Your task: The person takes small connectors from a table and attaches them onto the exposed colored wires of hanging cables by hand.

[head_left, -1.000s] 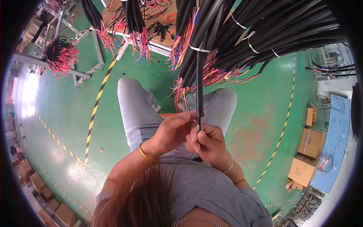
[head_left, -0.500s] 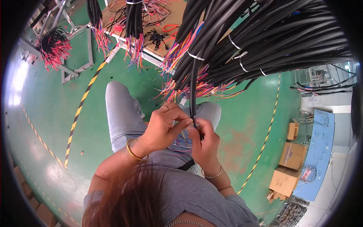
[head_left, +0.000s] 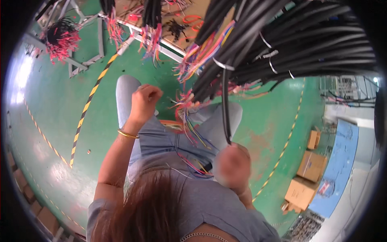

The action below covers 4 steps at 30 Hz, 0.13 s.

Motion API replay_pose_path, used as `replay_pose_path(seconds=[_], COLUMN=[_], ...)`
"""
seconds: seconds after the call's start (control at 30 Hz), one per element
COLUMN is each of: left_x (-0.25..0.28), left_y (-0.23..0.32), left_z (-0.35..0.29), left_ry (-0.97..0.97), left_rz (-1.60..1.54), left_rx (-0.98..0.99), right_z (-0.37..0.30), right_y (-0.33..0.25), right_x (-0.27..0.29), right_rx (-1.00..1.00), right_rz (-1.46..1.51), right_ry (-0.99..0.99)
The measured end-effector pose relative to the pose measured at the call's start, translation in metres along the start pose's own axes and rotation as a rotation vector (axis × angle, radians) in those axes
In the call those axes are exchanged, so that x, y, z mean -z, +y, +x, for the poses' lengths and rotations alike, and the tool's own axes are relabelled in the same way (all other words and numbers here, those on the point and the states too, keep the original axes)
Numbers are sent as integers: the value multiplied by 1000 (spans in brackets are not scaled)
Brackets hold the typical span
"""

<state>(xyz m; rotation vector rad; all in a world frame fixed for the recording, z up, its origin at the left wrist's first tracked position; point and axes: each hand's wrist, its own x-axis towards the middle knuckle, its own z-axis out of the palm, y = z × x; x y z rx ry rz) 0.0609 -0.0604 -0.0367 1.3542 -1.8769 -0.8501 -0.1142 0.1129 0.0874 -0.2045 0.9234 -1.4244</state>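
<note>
A black sheathed cable [head_left: 225, 105] hangs from the bundle down into my right hand [head_left: 233, 165], which is closed around its lower end. Motion blurs that hand. Loose coloured wires [head_left: 192, 164] lie across my lap beside it, their ends partly hidden by the hand. My left hand [head_left: 146, 103] is up over my left knee, away from the cable, with its fingers curled together. Whatever it may hold is hidden. Above my lap, a thick bundle of black cables [head_left: 294, 52] with white ties ends in stripped coloured wires [head_left: 191, 99].
Beyond my knees stands a table [head_left: 171, 12] with orange-handled scissors [head_left: 192, 20] and black scraps. More wire bunches hang at its edge, and a red-tipped bunch [head_left: 62, 42] rests on a metal frame at far left. Cardboard boxes [head_left: 302, 191] stand beside a blue board [head_left: 338, 161] at right.
My hands were together at the cable's end and have parted. The left went up and left; the right moved down toward my body, drawing the cable end along.
</note>
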Motion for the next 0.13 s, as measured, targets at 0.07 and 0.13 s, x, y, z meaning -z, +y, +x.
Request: replay_pose_path(seconds=[0.07, 0.13], left_x=[6, -2], left_y=[41, 53], left_z=[-5, -8], left_ry=[-329, -435], left_rz=[-292, -501], left_rx=[-146, -209], right_z=[12, 18], right_y=[11, 18], right_x=[7, 11], right_rx=[-192, -171], right_rz=[161, 266], right_ry=[-15, -219])
